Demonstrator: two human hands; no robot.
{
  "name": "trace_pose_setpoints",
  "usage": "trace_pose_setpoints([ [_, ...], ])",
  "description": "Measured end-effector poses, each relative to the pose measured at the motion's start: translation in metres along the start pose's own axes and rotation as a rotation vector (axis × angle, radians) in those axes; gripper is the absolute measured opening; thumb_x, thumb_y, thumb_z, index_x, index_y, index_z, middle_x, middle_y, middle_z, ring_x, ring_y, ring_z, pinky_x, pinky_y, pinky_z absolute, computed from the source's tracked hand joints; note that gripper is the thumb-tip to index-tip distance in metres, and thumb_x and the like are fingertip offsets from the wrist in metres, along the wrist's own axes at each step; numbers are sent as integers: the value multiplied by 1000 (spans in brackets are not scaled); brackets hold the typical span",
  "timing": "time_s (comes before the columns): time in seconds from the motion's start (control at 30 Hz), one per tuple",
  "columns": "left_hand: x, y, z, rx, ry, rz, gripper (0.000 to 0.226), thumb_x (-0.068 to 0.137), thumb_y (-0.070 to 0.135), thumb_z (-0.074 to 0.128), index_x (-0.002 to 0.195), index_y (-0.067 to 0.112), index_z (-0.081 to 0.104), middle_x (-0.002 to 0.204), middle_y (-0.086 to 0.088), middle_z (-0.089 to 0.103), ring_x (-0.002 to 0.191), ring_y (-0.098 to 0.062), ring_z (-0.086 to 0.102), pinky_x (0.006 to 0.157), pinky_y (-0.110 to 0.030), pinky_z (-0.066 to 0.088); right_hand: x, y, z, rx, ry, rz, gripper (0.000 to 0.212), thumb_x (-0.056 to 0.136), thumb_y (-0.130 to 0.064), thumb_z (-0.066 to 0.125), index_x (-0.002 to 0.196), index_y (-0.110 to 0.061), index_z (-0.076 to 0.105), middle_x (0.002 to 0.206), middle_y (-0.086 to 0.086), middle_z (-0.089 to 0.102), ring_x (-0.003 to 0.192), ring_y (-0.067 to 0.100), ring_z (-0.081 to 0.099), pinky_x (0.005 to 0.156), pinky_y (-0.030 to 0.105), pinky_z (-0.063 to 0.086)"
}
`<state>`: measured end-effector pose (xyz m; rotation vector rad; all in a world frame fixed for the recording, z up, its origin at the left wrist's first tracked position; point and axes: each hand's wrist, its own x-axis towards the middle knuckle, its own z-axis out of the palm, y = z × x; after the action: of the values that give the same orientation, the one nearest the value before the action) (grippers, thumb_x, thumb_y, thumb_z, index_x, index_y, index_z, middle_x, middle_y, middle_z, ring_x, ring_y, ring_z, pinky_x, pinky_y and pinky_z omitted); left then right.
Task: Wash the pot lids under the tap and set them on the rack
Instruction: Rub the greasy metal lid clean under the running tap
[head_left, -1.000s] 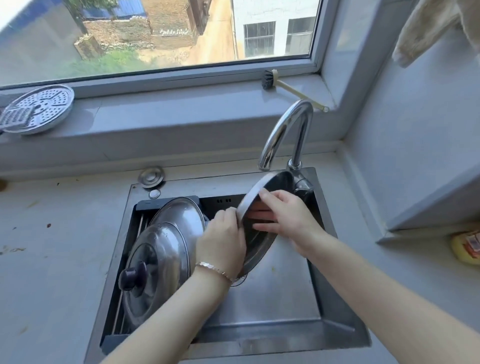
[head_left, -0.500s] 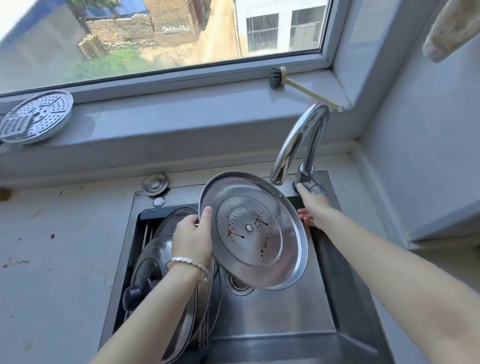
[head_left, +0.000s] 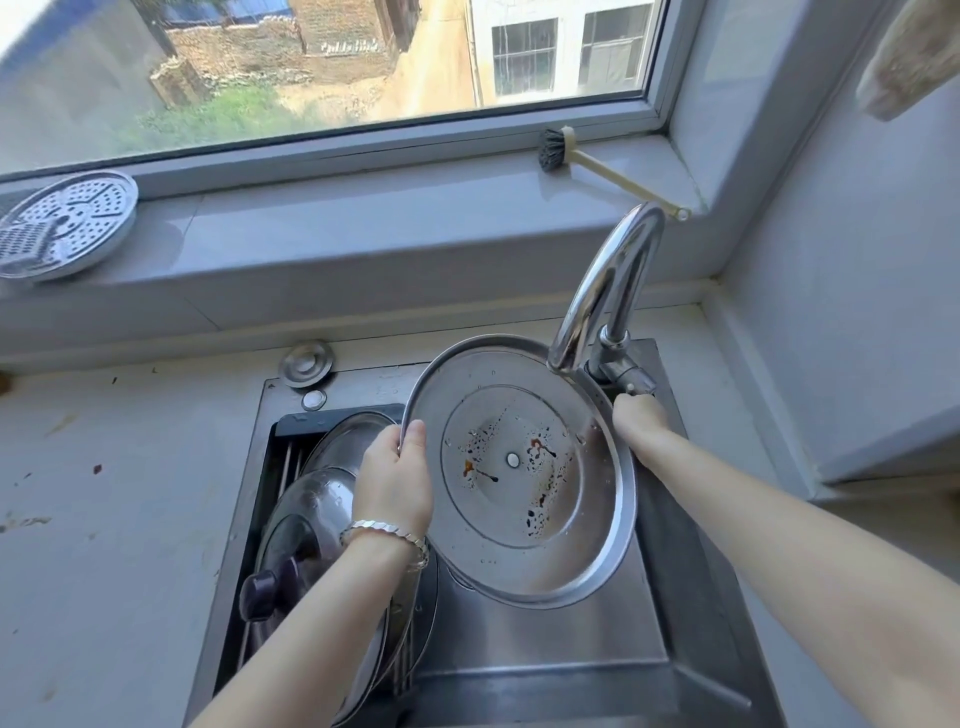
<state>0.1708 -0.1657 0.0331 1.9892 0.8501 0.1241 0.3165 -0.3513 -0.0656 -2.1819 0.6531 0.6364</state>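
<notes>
We have turned the stained lid (head_left: 519, 467) underside-up beneath the tap (head_left: 602, 291), left hand (head_left: 395, 483) gripping its rim; our right hand (head_left: 638, 420) has gone to the tap's lever (head_left: 631, 382), fingers hidden, so we cannot tell its grip. No water runs yet, so rinsing seems next. Left of the tap, two lids (head_left: 317, 499) already crowd the rack (head_left: 287, 467); a brush (head_left: 551, 150) lies behind it.

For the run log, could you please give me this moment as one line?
left hand: grips stained lid by rim | right hand: at tap handle, grip unclear | water: none visible
</notes>
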Motion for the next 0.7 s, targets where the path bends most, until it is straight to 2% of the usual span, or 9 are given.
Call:
trace_pose_setpoints([
  [0.1, -2, 4, 2, 5, 14, -14, 44, 97, 23, 39, 57, 16, 24, 58, 2, 26, 54, -17, 24, 52, -31, 19, 1, 5, -2, -12, -23, -12, 37, 94, -8, 31, 122, 8, 48, 119, 23, 52, 106, 34, 50, 80, 31, 34],
  [0.23, -2, 4, 5, 1, 17, -29, 44, 97, 26, 39, 57, 15, 26, 58, 1, 29, 54, -16, 26, 52, -30, 20, -4, 6, -6, -29, -26, -36, 37, 95, -11, 30, 121, 8, 48, 128, 24, 50, 108, 35, 49, 83, 32, 36],
  [0.3, -2, 4, 6, 7, 17, -35, 44, 97, 27, 39, 57, 15, 26, 59, 1, 29, 55, -17, 26, 52, -30, 21, -5, 4, -6, -37, -23, -42, 44, 97, -23, 30, 127, 6, 44, 133, 24, 47, 113, 35, 48, 89, 34, 36],
  [0.37, -2, 4, 5, 8, 21, -41, 45, 97, 28, 39, 56, 14, 26, 58, 0, 29, 55, -17, 26, 52, -30, 21, -11, 6, -4, -71, 51, -72, 61, 96, -41, 33, 140, 2, 27, 143, 23, 34, 128, 35, 36, 102, 40, 32],
  [0.43, -4, 5, 5, 7, 34, -45, 46, 97, 29, 40, 56, 14, 26, 58, 0, 29, 54, -17, 27, 51, -30, 21, -33, 9, 3, -176, 222, -297, 72, 94, -47, 36, 146, -2, 13, 151, 19, 21, 138, 32, 22, 112, 42, 22],
  [0.5, -6, 7, 8, -26, 52, -55, 47, 97, 29, 41, 55, 14, 25, 56, 0, 29, 54, -18, 27, 50, -31, 20, -59, 14, 18, -310, 220, -647, 74, 93, -50, 32, 148, -6, 11, 156, 12, 12, 144, 24, 9, 118, 39, 9],
  [0.6, -10, 8, 15, -76, 67, -69, 49, 96, 27, 43, 52, 13, 28, 53, 0, 31, 52, -18, 28, 49, -30, 23, -108, 20, 45, -481, -152, -1020, 84, 85, -65, 8, 149, -11, 1, 156, 2, -11, 144, 15, -11, 114, 26, -13],
  [0.67, -13, 6, 17, -99, 60, -88, 47, 96, 26, 44, 51, 13, 35, 53, 1, 37, 52, -14, 33, 52, -29, 28, -131, 24, 55, -504, -359, -1246, 79, 85, -61, 10, 147, -14, -4, 154, -3, -13, 143, 11, -14, 114, 22, -13],
  [0.7, -14, 4, 16, -110, 61, -100, 47, 96, 25, 44, 51, 14, 37, 53, 1, 38, 52, -14, 35, 53, -30, 30, -131, 25, 55, -535, -378, -1323, 75, 86, -58, 13, 145, -16, -7, 153, -5, -13, 142, 9, -15, 114, 23, -12],
])
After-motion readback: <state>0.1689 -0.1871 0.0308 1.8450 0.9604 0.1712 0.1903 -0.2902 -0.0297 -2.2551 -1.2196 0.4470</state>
